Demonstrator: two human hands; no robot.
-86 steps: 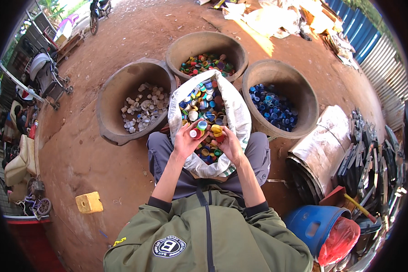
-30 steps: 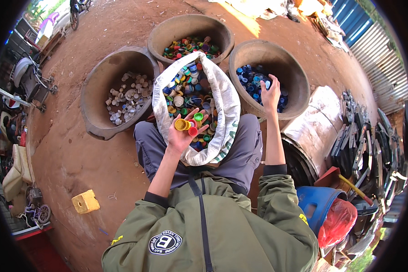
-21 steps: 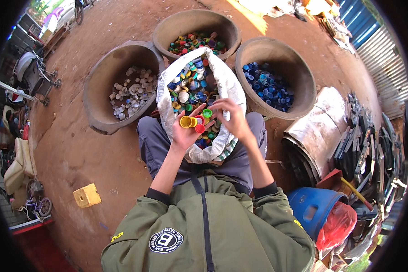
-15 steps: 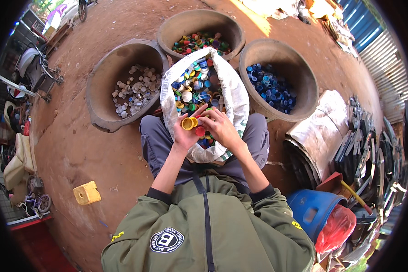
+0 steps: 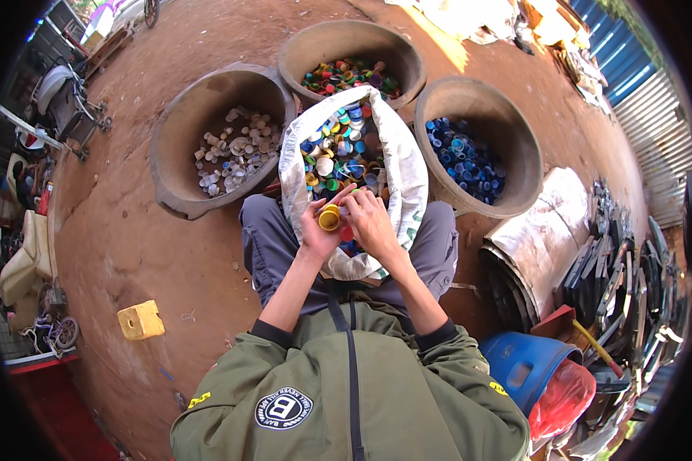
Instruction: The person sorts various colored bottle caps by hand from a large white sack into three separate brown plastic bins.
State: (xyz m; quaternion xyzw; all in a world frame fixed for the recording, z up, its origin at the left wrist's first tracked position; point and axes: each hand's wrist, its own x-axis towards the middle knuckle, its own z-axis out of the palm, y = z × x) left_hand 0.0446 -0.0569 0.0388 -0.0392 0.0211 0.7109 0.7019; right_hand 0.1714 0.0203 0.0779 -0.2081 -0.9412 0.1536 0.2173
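My left hand (image 5: pixel 317 237) is held palm up over the mouth of a white woven sack (image 5: pixel 410 180), its fingers curled round yellow bottle caps (image 5: pixel 330 220). My right hand (image 5: pixel 371 224) is closed beside it, its fingertips meeting the left fingers. A red bottle cap (image 5: pixel 347 233) shows at the right hand's inner side, seemingly held there; the fingers hide part of it. The sack stands between my knees, filled with mixed bottle caps (image 5: pixel 338 146) in blue, white, yellow, green and other colours.
Round the sack stand three brown tubs: one with whitish caps (image 5: pixel 238 150) at left, one with red, green and yellow caps (image 5: pixel 346 79) behind, one with blue caps (image 5: pixel 461 157) at right. A yellow block (image 5: pixel 141 320) lies left; a blue barrel (image 5: pixel 521 369) sits right.
The view has shifted slightly. My hands stay together over the sack; the yellow caps have turned and drawn closer together in my left hand, and my right fingers have shifted against it.
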